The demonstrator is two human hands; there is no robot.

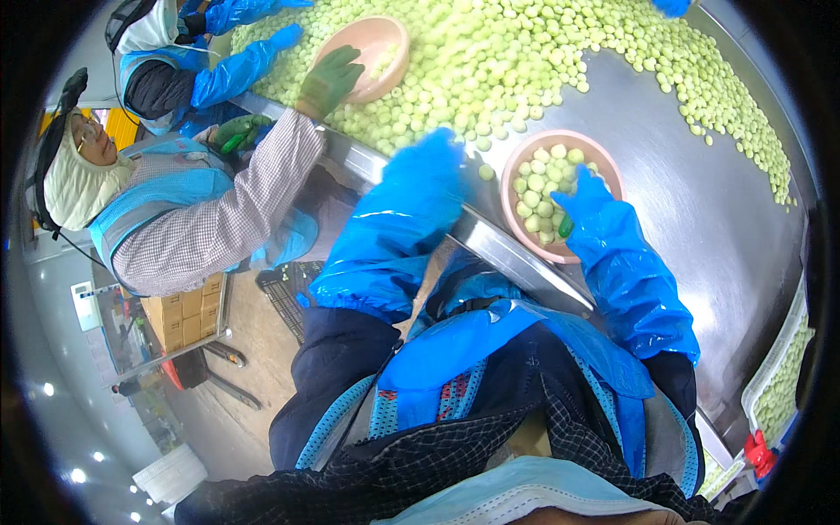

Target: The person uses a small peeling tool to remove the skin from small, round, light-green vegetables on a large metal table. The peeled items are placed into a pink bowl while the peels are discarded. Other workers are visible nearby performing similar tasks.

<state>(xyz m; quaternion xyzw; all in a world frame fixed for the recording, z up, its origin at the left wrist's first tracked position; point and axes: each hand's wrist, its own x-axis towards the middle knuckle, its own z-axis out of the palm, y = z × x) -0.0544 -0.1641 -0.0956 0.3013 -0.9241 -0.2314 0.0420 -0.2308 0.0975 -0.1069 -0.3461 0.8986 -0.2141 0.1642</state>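
Observation:
My left hand (430, 164), in a blue glove, is blurred by motion at the near edge of a heap of small round pale-green fruits (472, 72). Whether it holds any fruit cannot be made out. Over the right side of a pink plastic basin (509, 164) is my right hand (587, 197), gloved in blue, thumb and forefinger spread. A short green object (566, 226), perhaps a tool handle, juts from beneath its thumb side and appears held in the palm. Fruits (539, 190) of the same kind lie in the basin, which stands on the steel table (663, 177).
To my left, a co-worker's green-gloved hand (331, 79) is at another pink basin (387, 29). Farther along are another person's blue sleeves (230, 79). A raised steel rim (518, 256) borders the table. Fruit-filled white crates (774, 367) stand at right, beside a red glove (760, 454).

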